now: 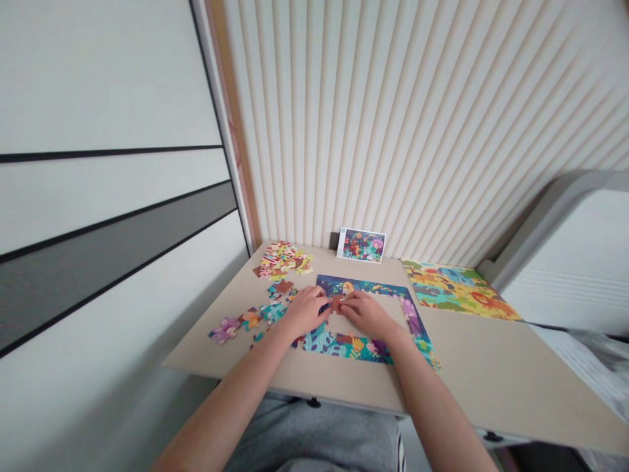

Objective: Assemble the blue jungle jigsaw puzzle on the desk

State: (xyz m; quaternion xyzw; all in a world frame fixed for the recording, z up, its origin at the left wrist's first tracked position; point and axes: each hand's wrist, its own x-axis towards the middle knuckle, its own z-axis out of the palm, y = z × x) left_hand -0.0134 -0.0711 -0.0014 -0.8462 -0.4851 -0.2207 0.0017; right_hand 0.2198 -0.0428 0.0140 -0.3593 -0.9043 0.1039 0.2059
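The multicoloured jigsaw pieces point(282, 261) look like matt printed cardboard, the smooth beige rectangular counter point(211, 351) like laminate, the cream ribbed wall panelling point(393, 131) like smooth plastic, and the grey shorts point(314, 436) like soft cloth.

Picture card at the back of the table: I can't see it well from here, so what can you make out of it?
The card is a small rectangular print with a white border, showing bright flowers on a dark teal ground. It looks stiff and leans against the ribbed white wall on the back edge of the beige table.
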